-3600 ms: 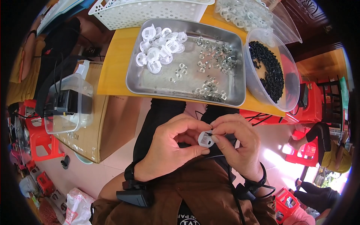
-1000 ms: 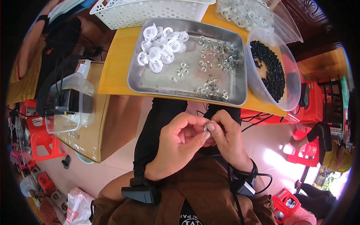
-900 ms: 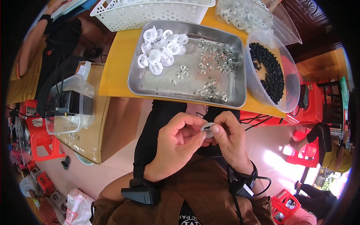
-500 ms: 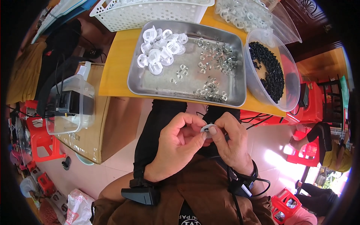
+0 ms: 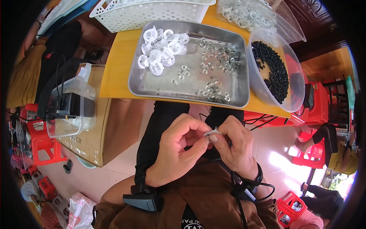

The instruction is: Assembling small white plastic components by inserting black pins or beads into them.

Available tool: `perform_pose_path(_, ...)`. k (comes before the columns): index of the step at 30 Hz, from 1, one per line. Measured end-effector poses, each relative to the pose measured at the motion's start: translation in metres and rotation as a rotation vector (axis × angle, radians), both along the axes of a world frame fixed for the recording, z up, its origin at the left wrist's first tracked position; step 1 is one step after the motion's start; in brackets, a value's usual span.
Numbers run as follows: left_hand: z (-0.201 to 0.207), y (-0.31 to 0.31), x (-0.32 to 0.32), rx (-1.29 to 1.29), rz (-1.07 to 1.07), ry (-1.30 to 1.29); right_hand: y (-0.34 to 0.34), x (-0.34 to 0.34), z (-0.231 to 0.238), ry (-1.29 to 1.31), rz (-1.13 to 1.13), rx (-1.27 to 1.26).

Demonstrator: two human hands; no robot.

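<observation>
Between my two hands, above my lap, is a small round white plastic part [image 5: 212,133], seen nearly edge-on. My left hand [image 5: 183,143] pinches its left side between thumb and fingers. On its other side, my right hand [image 5: 234,143] grips it with the thumb pressed on its near face. A small clear bit sticks up from its top edge. Beyond my hands, a metal tray [image 5: 152,90] holds a pile of similar white round parts [image 5: 155,56] at its left and small clear pieces [image 5: 213,91] in loose heaps toward its right.
Right of the tray stands a clear round tub [image 5: 299,82] of small black pieces [image 5: 280,78]. Behind are a white perforated basket [image 5: 152,17] and a clear box of whitish parts [image 5: 244,17]. A cardboard box [image 5: 89,141] with a plastic container [image 5: 57,128] is at left. Other people sit nearby.
The white part has been tipped from showing its face to nearly edge-on. Both hands keep hold of it and have barely shifted.
</observation>
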State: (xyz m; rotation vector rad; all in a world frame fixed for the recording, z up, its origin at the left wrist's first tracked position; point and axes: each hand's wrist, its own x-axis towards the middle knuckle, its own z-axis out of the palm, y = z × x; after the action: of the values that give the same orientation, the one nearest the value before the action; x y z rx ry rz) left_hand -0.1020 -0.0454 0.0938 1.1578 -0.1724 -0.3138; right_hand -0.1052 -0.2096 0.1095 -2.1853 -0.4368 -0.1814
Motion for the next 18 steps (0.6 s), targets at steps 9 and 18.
perform_pose_path(9,-0.0035,0.0024,0.0029,-0.031,0.005,0.009,-0.0001,-0.0025,0.0063,0.078,0.0,0.092)
perform_pose_path(18,-0.0027,0.0015,0.0023,-0.057,0.005,-0.006,-0.0019,-0.0048,0.0061,0.083,-0.028,0.195)
